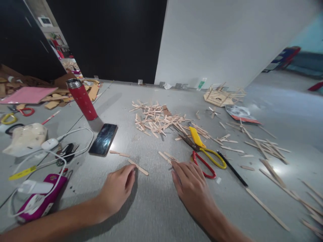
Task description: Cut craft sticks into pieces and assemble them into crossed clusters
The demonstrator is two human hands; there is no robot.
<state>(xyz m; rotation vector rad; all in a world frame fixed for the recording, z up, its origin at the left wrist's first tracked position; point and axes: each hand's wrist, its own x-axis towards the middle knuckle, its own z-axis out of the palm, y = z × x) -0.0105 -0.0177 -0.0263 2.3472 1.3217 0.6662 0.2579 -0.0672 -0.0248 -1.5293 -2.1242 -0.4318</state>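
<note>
My left hand (117, 189) is curled, with thumb and index fingertips close together at the edge of a short wooden craft stick (142, 170) lying slanted on the grey table. The fingertips hide part of that stick. Just beyond it is another thin stick piece (119, 153). My right hand (190, 181) rests palm down, its fingers stretched out, with the fingertips at the near ends of two cut stick pieces (165, 158). Right beside it lie scissors (203, 156) with one red and one yellow handle loop, blades pointing at the heap of sticks (156, 117).
A yellow cutter (196, 137) and a black pencil-like rod (233, 169) lie right of centre. To the left are a phone (104, 139), a red bottle (82, 100), white cables and a purple power strip (44, 198). A stick frame (219, 95) stands far right; loose sticks spread nearer.
</note>
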